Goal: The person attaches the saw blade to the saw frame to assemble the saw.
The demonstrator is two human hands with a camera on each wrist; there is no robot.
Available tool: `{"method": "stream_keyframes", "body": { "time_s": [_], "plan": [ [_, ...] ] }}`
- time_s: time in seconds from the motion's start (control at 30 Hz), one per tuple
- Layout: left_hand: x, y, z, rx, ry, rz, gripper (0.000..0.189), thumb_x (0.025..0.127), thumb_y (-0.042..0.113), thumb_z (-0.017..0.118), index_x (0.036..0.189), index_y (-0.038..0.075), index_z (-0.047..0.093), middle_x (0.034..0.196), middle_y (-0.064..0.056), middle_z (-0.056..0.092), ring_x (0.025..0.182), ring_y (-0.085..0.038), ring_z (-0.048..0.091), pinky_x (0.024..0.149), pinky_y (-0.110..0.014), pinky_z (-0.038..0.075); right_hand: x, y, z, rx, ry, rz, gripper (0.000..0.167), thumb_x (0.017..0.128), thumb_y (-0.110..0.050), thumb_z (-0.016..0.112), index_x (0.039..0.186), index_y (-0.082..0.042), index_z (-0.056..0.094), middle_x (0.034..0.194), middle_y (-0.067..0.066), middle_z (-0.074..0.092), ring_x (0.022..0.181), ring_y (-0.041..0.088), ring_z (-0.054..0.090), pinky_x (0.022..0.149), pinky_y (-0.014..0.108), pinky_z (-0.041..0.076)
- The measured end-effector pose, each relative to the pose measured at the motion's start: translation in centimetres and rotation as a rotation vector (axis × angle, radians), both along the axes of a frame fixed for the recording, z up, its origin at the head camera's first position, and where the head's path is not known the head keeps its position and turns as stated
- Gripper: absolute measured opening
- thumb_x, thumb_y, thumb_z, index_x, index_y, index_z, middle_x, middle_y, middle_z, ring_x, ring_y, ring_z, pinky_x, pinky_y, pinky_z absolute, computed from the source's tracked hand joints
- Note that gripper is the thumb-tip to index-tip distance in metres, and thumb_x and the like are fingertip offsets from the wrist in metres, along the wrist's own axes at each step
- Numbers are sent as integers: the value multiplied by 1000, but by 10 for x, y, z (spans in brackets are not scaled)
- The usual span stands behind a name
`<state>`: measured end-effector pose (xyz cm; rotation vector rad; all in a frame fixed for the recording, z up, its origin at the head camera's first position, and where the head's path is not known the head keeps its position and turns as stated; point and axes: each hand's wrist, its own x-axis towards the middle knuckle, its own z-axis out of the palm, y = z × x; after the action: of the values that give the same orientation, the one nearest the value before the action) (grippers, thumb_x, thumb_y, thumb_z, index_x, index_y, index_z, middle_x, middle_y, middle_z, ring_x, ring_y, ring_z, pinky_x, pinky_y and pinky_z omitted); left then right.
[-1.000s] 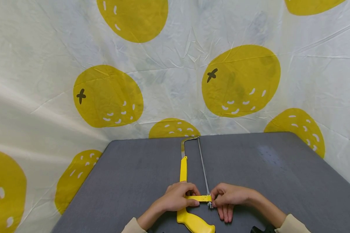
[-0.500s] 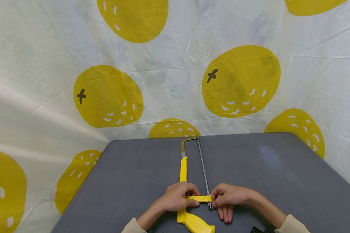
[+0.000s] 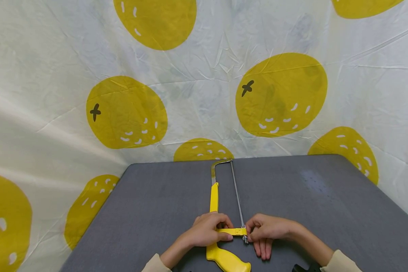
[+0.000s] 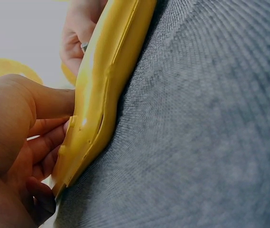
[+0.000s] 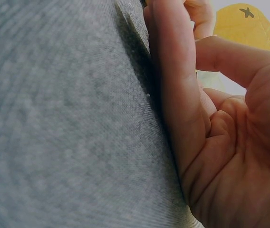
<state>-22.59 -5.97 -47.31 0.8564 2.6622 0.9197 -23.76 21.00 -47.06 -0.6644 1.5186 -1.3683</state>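
Observation:
A hacksaw [image 3: 228, 260] with a yellow handle and frame lies on the grey table, its thin blade [image 3: 237, 192] on the right side. My left hand [image 3: 207, 228] grips the yellow frame just above the handle, thumb and fingers around the short cross arm. At that arm's right end, beside the wing nut [image 3: 245, 239], my right hand [image 3: 270, 228] pinches with thumb and index finger; its other fingers extend down along the table. The left wrist view shows the yellow body [image 4: 101, 85] close up. In the right wrist view my palm and fingers [image 5: 178, 61] hide the pinched spot.
The grey cloth-covered table [image 3: 292, 192] extends to both sides and behind the saw. A white sheet [image 3: 197, 109] with yellow fruit prints hangs along its back and sides. A small black object [image 3: 306, 268] shows at the bottom edge, near the right sleeve [image 3: 340, 261].

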Motion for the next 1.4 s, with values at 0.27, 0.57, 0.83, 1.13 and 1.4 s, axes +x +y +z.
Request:
{"method": "stream_keyframes", "body": {
  "time_s": [0.27,0.57,0.83,1.13,1.4],
  "plan": [
    [0,0,0,7,-7,1,13,87,39,82,98,36,75,81,23,61,73,7,51,67,-19,38,1,0,0,7,-1,-8,8,98,-3,56,100,2,62,71,5,72,58,7,72,52,26,57],
    [1,0,0,11,-21,7,13,87,38,83,98,35,75,81,22,61,73,7,51,67,-20,38,1,0,-2,10,4,-9,9,98,-3,55,100,3,62,71,5,72,58,7,72,51,25,57],
    [2,0,1,10,-18,8,13,88,38,82,99,36,75,81,23,61,74,8,51,67,-19,38,1,0,-3,6,9,-7,11,99,-2,55,101,6,62,71,6,72,58,7,72,52,26,57],
    [1,0,1,8,-18,11,13,88,38,82,98,36,75,82,23,61,74,7,52,68,-20,39,0,0,0,12,11,10,8,96,-1,58,101,1,63,72,3,73,59,5,71,53,24,57],
    [0,0,1,7,-16,6,12,88,38,82,98,36,74,83,23,61,75,8,51,68,-19,39,-1,1,4,10,-8,33,8,96,-7,67,102,-3,65,75,-1,75,60,2,71,55,23,57]
  ]
}}
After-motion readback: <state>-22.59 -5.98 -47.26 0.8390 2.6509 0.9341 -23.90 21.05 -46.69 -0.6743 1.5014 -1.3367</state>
